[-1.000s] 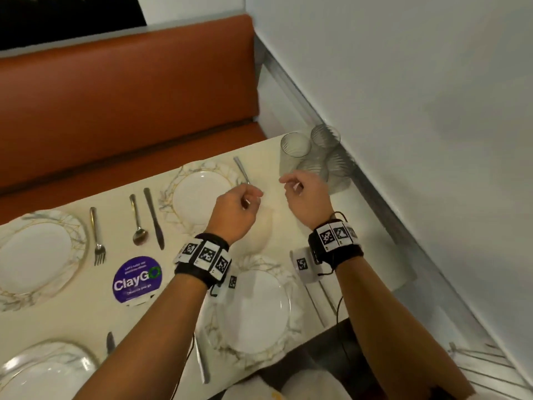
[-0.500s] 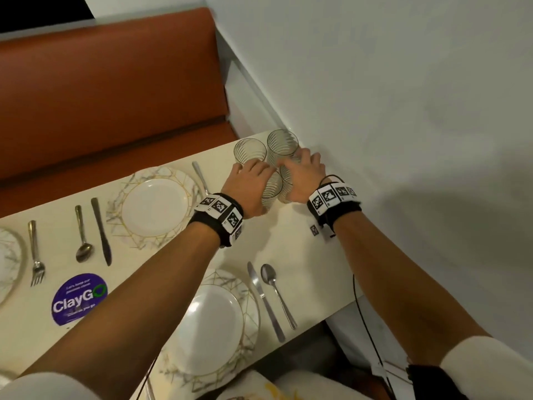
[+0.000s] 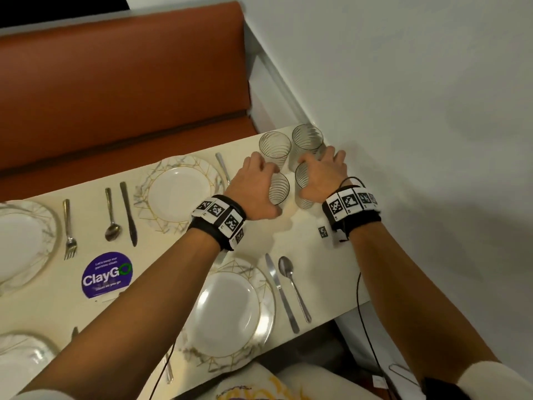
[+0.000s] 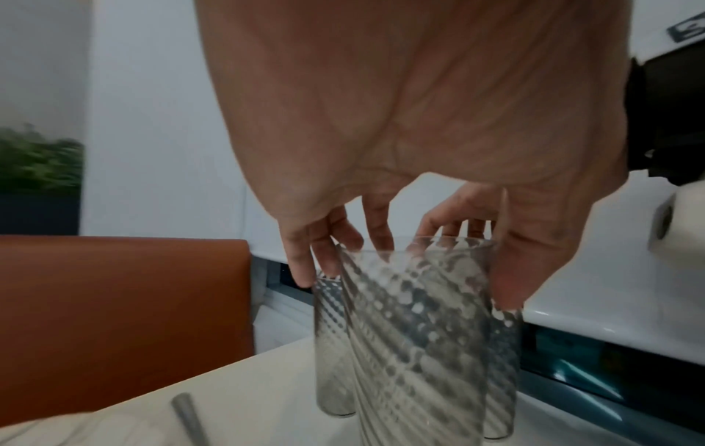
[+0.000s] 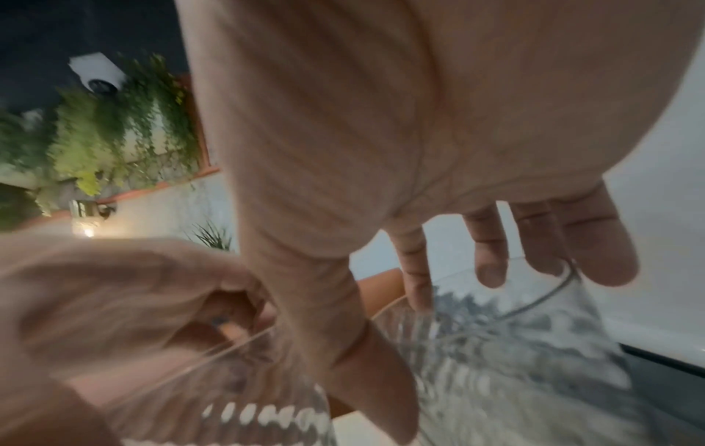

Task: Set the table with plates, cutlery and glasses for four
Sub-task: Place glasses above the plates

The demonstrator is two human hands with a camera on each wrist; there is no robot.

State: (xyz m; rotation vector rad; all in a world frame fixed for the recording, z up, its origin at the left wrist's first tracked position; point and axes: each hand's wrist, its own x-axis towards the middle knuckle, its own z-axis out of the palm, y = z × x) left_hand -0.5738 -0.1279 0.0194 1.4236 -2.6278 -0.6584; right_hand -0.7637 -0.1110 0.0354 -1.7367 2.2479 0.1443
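Note:
Four ribbed clear glasses stand bunched at the table's far right corner. My left hand (image 3: 264, 187) grips the near-left glass (image 3: 279, 188); in the left wrist view fingers and thumb clasp this glass (image 4: 415, 332) at its rim. My right hand (image 3: 317, 171) holds the near-right glass (image 3: 303, 184), with the thumb on one side and the fingers over the rim of the glass (image 5: 496, 347). Two back glasses (image 3: 274, 147) (image 3: 307, 138) stand free beside the wall. Both held glasses sit on the table (image 3: 173, 261).
A plate (image 3: 180, 187) lies left of my hands, another plate (image 3: 227, 313) near me with a knife (image 3: 281, 293) and spoon (image 3: 292, 281) to its right. More plates, a fork (image 3: 68, 229), spoon (image 3: 111, 217) and knife (image 3: 128, 212) lie left. An orange bench (image 3: 121, 90) backs the table.
Both hands left the cutlery by the far plate, reached right to the glasses and closed round the two nearest ones. My view swung right and closer.

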